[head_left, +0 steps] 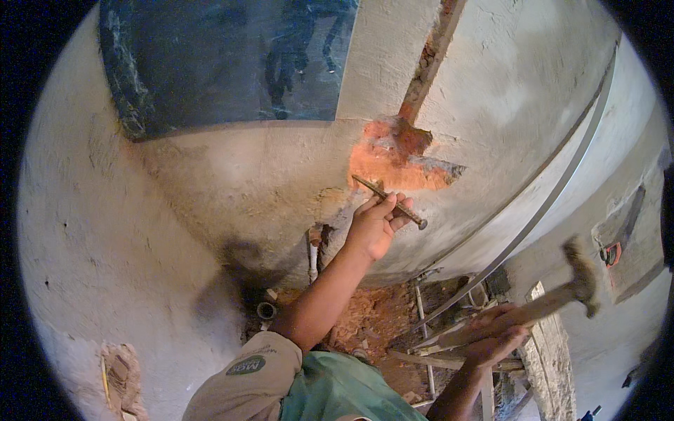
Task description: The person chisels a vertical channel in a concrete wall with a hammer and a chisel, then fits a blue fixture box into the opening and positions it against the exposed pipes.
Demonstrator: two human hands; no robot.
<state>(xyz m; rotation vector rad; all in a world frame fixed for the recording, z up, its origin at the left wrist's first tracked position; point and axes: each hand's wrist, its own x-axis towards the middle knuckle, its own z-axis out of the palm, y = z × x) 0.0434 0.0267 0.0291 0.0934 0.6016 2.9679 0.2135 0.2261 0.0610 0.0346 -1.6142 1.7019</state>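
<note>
My left hand [373, 228] grips a steel chisel [410, 214] by its middle, with the fingers wrapped round the shaft. The chisel's tip points up and left, at the lower edge of a patch of exposed orange brick [379, 163] in the plaster wall. Its struck end faces down and right. I cannot tell whether the tip touches the wall. Lower right, my right hand [486, 340] is closed round the wooden handle of a hammer [581, 281]. The hammer's head is raised well to the right of the chisel and slightly blurred.
A narrow groove [430, 67] runs up the wall from the brick patch. A dark blue panel [232, 63] is upper left. Below stand a white pipe [313, 259], brick rubble [379, 316] and a rough plank [551, 358]. A long thin strip [554, 196] curves along the right.
</note>
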